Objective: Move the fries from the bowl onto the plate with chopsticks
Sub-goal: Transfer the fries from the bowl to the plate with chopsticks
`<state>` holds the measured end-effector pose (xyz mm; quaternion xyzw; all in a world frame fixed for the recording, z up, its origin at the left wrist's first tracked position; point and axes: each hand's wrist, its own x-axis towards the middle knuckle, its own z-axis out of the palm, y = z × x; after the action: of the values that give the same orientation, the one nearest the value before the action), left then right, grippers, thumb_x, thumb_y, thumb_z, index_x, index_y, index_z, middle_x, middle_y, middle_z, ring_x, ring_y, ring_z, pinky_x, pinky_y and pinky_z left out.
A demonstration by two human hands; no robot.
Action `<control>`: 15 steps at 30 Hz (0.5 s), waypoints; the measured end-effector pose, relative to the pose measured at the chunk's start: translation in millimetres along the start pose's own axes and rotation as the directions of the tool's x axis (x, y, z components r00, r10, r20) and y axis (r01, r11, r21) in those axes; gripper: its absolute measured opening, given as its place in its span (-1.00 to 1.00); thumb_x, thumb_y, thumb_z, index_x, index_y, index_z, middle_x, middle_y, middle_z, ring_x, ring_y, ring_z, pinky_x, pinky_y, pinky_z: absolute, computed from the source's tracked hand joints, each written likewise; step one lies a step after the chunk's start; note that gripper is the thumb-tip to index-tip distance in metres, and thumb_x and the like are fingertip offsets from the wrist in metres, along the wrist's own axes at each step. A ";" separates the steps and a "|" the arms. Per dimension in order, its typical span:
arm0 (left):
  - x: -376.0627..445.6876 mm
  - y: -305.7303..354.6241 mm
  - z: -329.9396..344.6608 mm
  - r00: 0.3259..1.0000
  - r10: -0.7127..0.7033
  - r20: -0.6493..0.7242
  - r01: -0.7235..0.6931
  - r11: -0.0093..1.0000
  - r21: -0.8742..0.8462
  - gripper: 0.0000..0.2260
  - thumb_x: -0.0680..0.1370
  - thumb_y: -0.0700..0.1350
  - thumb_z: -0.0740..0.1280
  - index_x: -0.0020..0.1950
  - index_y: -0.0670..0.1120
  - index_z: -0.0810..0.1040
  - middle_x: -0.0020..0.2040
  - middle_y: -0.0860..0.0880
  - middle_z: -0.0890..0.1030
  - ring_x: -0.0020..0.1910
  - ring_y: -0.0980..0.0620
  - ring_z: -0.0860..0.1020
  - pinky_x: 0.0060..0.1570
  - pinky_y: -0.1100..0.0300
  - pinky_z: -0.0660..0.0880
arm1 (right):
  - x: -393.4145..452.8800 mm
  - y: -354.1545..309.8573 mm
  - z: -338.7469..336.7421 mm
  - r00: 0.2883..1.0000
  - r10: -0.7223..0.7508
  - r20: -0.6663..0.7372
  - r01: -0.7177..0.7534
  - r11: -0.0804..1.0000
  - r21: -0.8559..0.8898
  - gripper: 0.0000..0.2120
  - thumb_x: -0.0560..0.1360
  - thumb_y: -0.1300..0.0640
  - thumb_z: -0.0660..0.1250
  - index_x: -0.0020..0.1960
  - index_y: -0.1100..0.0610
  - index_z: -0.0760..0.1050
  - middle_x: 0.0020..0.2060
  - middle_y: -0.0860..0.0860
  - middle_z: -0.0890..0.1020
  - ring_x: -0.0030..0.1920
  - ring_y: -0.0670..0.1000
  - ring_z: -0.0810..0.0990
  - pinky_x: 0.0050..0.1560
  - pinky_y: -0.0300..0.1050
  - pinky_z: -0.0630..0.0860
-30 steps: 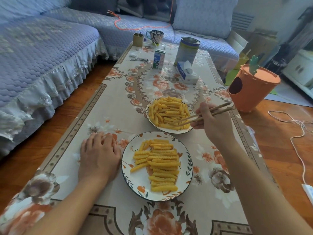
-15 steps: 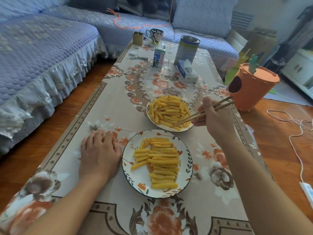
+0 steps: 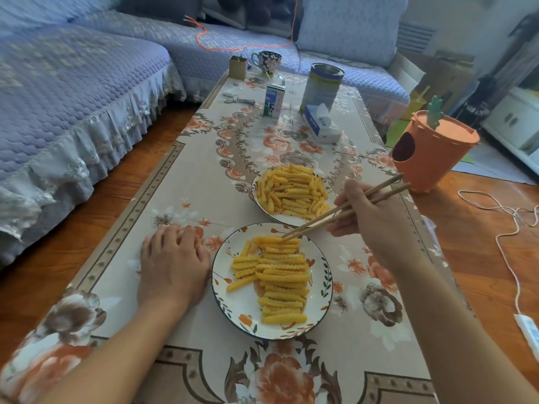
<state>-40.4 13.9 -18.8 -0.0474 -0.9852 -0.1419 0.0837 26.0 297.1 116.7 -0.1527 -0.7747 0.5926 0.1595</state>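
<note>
A white bowl (image 3: 291,221) heaped with yellow crinkle fries (image 3: 291,189) sits mid-table. Just in front of it, a floral plate (image 3: 320,290) carries a neat stack of fries (image 3: 281,282). My right hand (image 3: 370,217) grips wooden chopsticks (image 3: 344,208) to the right of the bowl. Their tips reach down to the far end of the plate's fries, at a fry lying on top of the stack. My left hand (image 3: 173,265) rests palm down on the tablecloth, just left of the plate.
At the table's far end stand a milk carton (image 3: 273,100), a tin can (image 3: 322,86), a tissue box (image 3: 320,123), a mug (image 3: 267,62) and scissors (image 3: 237,100). An orange carrot-shaped bin (image 3: 428,150) stands on the floor at right, near white cables (image 3: 507,249). A sofa (image 3: 73,91) borders the left.
My right hand has brought the chopstick tips from the near side of the bowl toward me onto the plate's far edge. My left hand has stayed flat beside the plate.
</note>
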 end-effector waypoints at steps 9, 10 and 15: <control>0.1 -0.7 1.5 1.000 -0.004 0.000 0.004 1.000 0.003 -0.68 0.61 -0.01 0.25 0.32 -0.07 0.55 0.36 -0.19 0.52 0.42 -0.22 0.38 0.48 -0.19 0.24 | 27.5 1.2 -16.7 0.978 -0.081 -0.190 0.090 0.995 0.038 -0.64 0.70 0.02 0.22 -0.10 0.25 0.58 -0.41 0.14 0.68 -0.40 0.12 0.70 -0.31 -0.01 0.70; 0.0 -0.8 1.6 1.000 -0.003 -0.002 0.003 1.000 0.003 -0.68 0.60 -0.01 0.25 0.32 -0.07 0.55 0.36 -0.19 0.52 0.42 -0.21 0.38 0.48 -0.19 0.25 | 29.7 5.3 -13.9 0.980 -0.088 -0.181 0.093 0.996 0.018 -0.65 0.70 0.03 0.23 -0.10 0.25 0.59 -0.41 0.13 0.68 -0.41 0.10 0.70 -0.31 -0.03 0.70; 0.2 -0.2 0.1 1.000 -0.005 0.005 0.005 1.000 -0.001 -0.66 0.61 0.01 0.21 0.33 -0.06 0.54 0.38 -0.19 0.51 0.44 -0.21 0.37 0.49 -0.18 0.23 | 33.8 22.7 0.6 0.980 -0.121 -0.158 0.109 0.991 -0.081 -0.68 0.68 0.03 0.27 -0.10 0.23 0.61 -0.38 0.18 0.67 -0.39 0.13 0.71 -0.29 0.03 0.71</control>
<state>-40.6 13.8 -18.9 -0.0454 -0.9854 -0.1427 0.0808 -3.7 316.7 96.8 -0.1614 -0.7875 0.5395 0.2505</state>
